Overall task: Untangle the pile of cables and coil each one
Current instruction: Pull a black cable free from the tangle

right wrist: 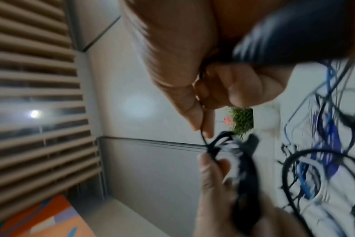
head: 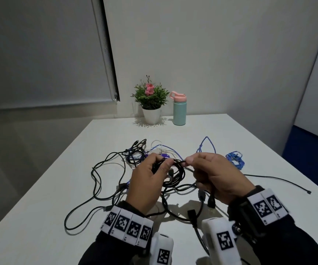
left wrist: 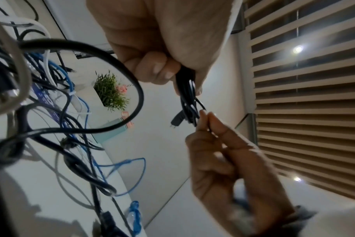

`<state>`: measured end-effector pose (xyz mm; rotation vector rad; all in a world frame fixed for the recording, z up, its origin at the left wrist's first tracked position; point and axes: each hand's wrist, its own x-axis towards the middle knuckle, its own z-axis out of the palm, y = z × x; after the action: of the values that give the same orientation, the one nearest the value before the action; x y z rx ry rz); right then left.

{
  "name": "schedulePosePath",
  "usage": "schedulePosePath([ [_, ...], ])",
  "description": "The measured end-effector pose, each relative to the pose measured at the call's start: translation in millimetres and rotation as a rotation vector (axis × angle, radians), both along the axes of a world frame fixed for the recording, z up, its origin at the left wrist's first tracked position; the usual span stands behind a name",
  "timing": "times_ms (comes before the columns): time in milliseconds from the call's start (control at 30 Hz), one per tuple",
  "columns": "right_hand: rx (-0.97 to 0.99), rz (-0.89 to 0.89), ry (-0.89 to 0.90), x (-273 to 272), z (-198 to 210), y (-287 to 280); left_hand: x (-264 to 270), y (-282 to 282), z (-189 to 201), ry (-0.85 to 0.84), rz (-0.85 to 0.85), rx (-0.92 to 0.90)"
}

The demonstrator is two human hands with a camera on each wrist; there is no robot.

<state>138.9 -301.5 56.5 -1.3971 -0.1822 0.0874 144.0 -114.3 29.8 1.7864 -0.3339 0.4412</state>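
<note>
Crowding the table (head: 58, 197): loose cables (head: 104, 176); plant (head: 151, 100); bottle (head: 179, 109).

Your left hand (head: 146, 180) gripped a black cable coil (head: 175, 174) while your right hand (head: 219, 178) pinched its strand above the tabletop (head: 39, 217).
</note>
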Motion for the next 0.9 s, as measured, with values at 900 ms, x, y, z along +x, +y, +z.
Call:
schedulePosePath([
  [900,0.114,0.211,0.144,-3,-25,15,-19,-5,3,0.105,-0.299,-0.095],
])
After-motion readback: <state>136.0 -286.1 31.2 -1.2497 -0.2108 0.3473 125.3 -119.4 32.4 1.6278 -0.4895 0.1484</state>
